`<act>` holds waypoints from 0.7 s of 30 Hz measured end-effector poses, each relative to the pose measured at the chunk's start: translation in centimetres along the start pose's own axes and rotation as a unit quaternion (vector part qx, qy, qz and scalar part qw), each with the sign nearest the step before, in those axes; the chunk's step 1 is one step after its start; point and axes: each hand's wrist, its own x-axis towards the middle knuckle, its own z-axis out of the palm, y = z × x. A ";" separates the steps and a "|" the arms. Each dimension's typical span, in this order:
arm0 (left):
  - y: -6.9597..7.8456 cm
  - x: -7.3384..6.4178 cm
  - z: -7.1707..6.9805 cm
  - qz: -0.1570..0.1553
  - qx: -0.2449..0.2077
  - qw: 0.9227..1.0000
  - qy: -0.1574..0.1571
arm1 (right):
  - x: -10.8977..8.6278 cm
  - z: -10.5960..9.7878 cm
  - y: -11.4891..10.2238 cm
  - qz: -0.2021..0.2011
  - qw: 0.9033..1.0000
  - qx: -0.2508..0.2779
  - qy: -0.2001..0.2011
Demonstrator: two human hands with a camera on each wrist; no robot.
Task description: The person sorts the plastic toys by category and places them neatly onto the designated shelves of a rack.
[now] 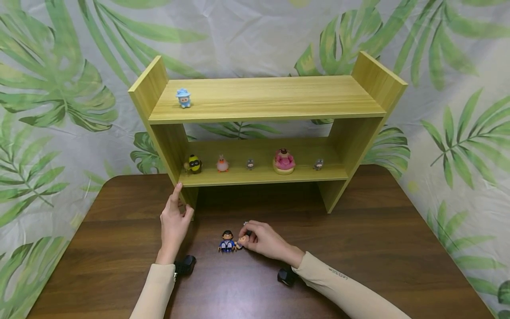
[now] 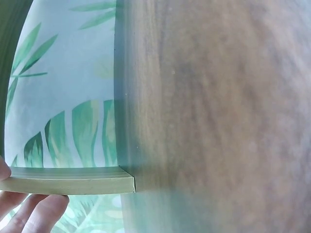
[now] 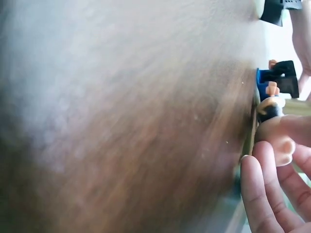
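at the front of the wooden shelf (image 1: 279, 97), on the brown table (image 1: 342, 239), the right hand (image 1: 268, 239) pinches a small dark-haired figure (image 1: 243, 239) between thumb and fingers. the figure leans just beside a seated black-haired figure in blue (image 1: 227, 243); a pale bit behind the hand is too hidden to name. the left hand (image 1: 174, 221) grips the shelf's left side panel (image 2: 68, 186) low down, thumb on one face, fingers on the other, index reaching up its edge.

on the upper board, near the left end, sits a light-blue figure (image 1: 183, 98). along the middle board, left to right, stand a yellow-and-black figure (image 1: 194, 164), a pink-and-white one (image 1: 222, 164), a tiny grey one (image 1: 250, 164), a bright pink one (image 1: 284, 161) on a yellowish base and another grey one (image 1: 318, 165).
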 end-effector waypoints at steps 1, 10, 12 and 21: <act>0.0 0.0 0.0 0.001 0.000 1.000 0.000 | -0.1 -0.1 0.0 -0.001 1.000 0.002 0.003; -0.1 -0.1 0.0 -0.001 -0.005 1.000 0.000 | -0.6 -1.0 -0.2 0.019 0.998 0.054 0.016; 0.0 -0.1 0.0 -0.002 -0.005 1.000 0.000 | -0.7 -1.1 -0.2 0.021 0.998 0.063 0.016; 0.1 -0.1 0.0 0.002 -0.001 1.000 -0.001 | -0.9 -2.0 -0.6 0.024 0.995 0.093 0.034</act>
